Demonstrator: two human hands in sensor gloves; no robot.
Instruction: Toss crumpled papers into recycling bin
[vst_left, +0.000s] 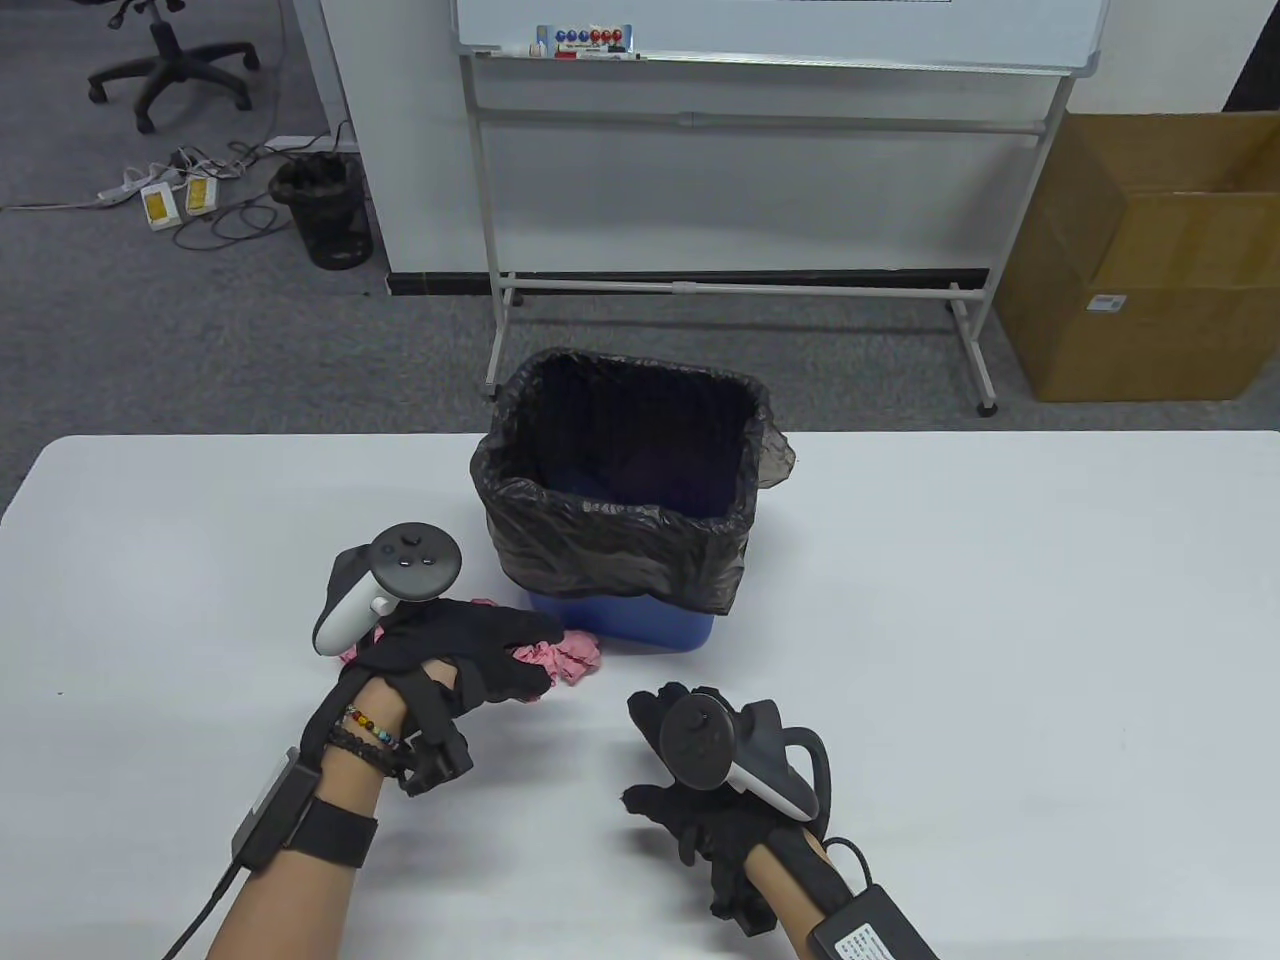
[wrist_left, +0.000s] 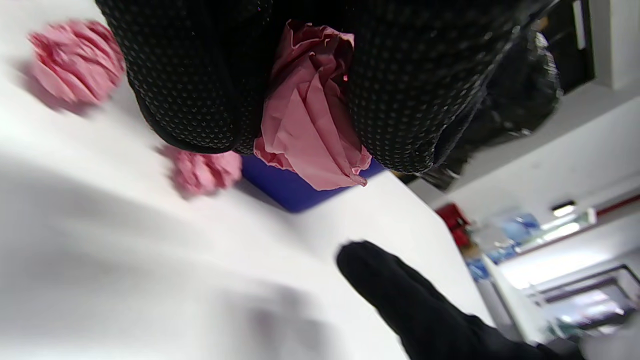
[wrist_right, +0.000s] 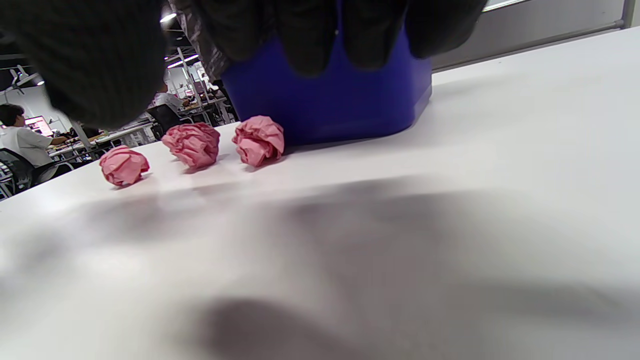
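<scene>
The bin (vst_left: 625, 520), blue with a black liner, stands on the table (vst_left: 1000, 620) just beyond the hands. The left hand (vst_left: 460, 655) holds a pink paper ball (wrist_left: 312, 120) and should lift above the rim before letting go. The right hand (vst_left: 700, 770) hovers nearby holding nothing, fingers loosely curled; two more balls (wrist_left: 75, 60) lie on the left.

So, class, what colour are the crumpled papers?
Pink; the crumpled papers show best in the right wrist view.

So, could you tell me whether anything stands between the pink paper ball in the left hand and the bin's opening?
Nothing visible does. The left hand grips a crumpled paper beside the bin, whose lined top is open and uncovered.
</scene>
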